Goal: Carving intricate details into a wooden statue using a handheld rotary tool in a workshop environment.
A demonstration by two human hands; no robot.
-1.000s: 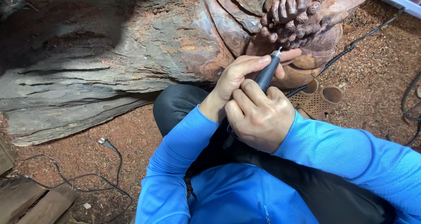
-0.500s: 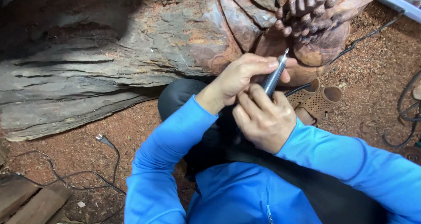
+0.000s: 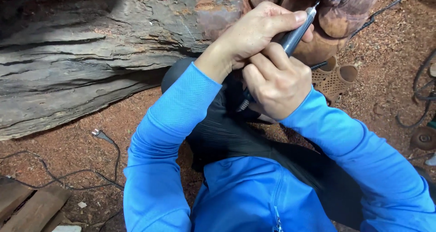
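I have both hands wrapped around the grey rotary carving tool (image 3: 290,36): right hand (image 3: 277,82) gripping the body, left hand (image 3: 259,29) pinching near the tip, which touches the carved wood sculpture (image 3: 349,14). Carving looks underway; the next stroke wants steady, light pressure, I judge.

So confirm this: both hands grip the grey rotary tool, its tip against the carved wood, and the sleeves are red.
Not quite. In the head view the sleeves are blue. Otherwise correct: left hand and right hand grip the grey rotary tool, tip against the carved wood.
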